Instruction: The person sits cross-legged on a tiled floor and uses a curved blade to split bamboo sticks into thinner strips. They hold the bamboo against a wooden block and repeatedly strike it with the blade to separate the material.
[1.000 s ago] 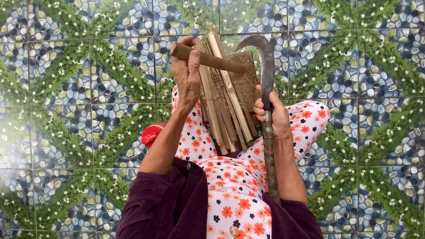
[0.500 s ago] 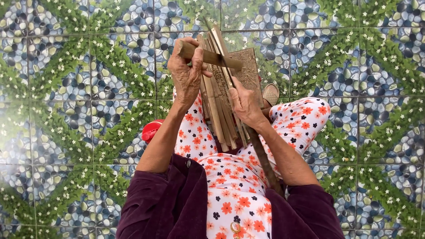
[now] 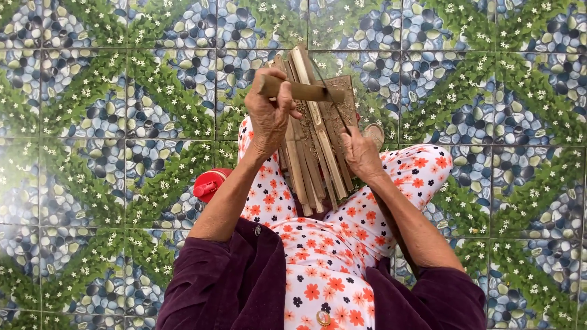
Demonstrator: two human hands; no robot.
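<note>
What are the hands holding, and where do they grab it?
The left hand grips a knife's wooden handle at its near end. The right hand rests on the bamboo strips, about midway along them.

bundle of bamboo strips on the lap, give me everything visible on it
The bundle of flat tan bamboo strips holds several long, narrow slats of dry, split-looking bamboo, some paler, some browner. It lies fanned across the person's lap on the floral trousers, far ends reaching out over the patterned tile floor. The left hand holds a wooden-handled blade across its top; the right hand presses on its right side. A brown textured block lies underneath.
</note>
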